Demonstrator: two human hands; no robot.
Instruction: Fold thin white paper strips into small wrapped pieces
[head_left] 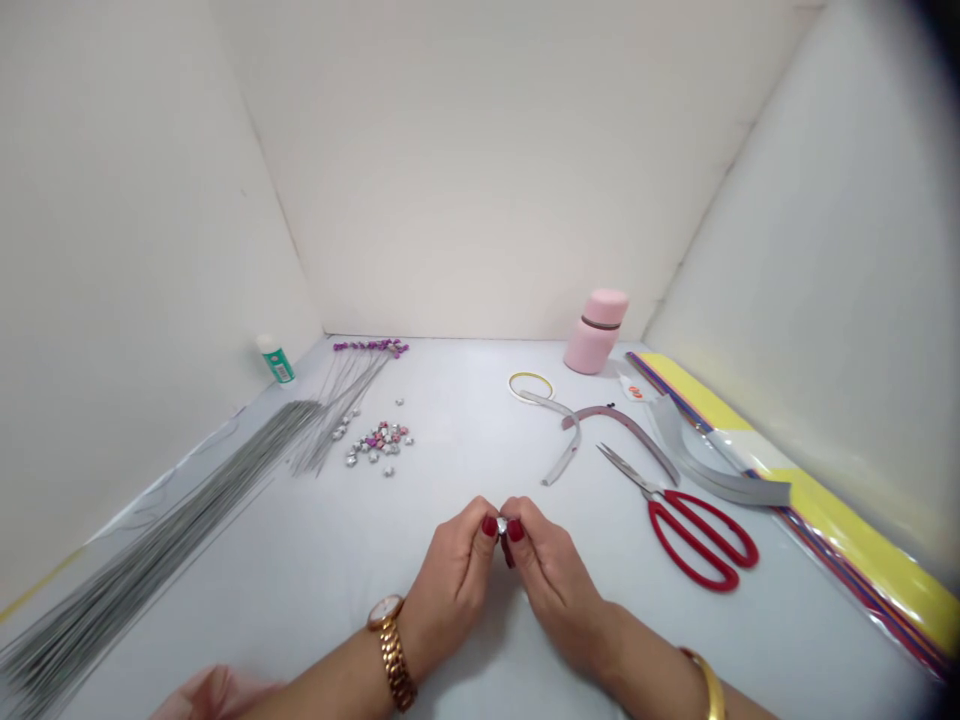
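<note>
Between the fingertips of both hands is a small silver folded paper star [502,525], mostly covered by the fingers. My left hand [456,562] pinches it from the left, thumb and curled fingers pressed together. From the other side my right hand [556,568] closes on it the same way. Farther off to the left lies a pile of silver and pink paper stars [384,440], with a few strays around it. Red-handled scissors [679,515] rest with blades apart to the right of my hands. Curved silver and pinkish paper strips [564,455] lie beyond them.
A long bundle of grey wires [172,510] stretches along the left side, near purple-tipped wires [371,347] and a glue stick [276,360]. At the back right stand a pink flask [596,332] and a tape ring [531,376]. Coloured sheets [817,510] line the right wall.
</note>
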